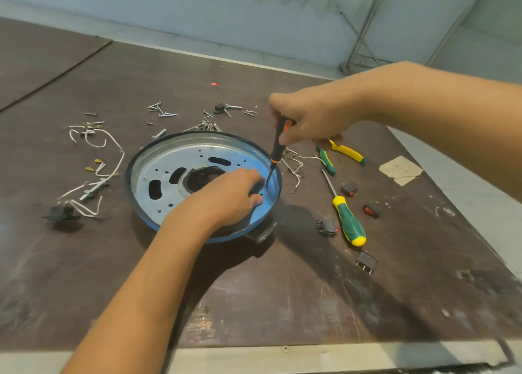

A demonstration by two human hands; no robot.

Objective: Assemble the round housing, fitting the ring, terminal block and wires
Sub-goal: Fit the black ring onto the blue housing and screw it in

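Observation:
The round housing point(169, 173), a blue-rimmed metal pan with slots and holes in its silvery plate, lies in the middle of the brown table. My left hand point(228, 195) rests inside it on the right part, fingers bent by a hole near the rim; what lies under them is hidden. My right hand point(313, 116) grips a black-and-orange screwdriver point(276, 147) held almost upright, its tip on the plate just beside my left fingertips. White wires with terminals point(99, 145) lie left of the housing, and more wires point(295, 164) lie to its right.
Loose screws and bolts point(163, 112) are scattered behind the housing. To the right lie a green-and-yellow screwdriver point(348, 218), pliers point(347, 152), several small black switches point(366, 261) and a scrap of cardboard point(401, 169). A black part with wires point(62, 213) sits at the left.

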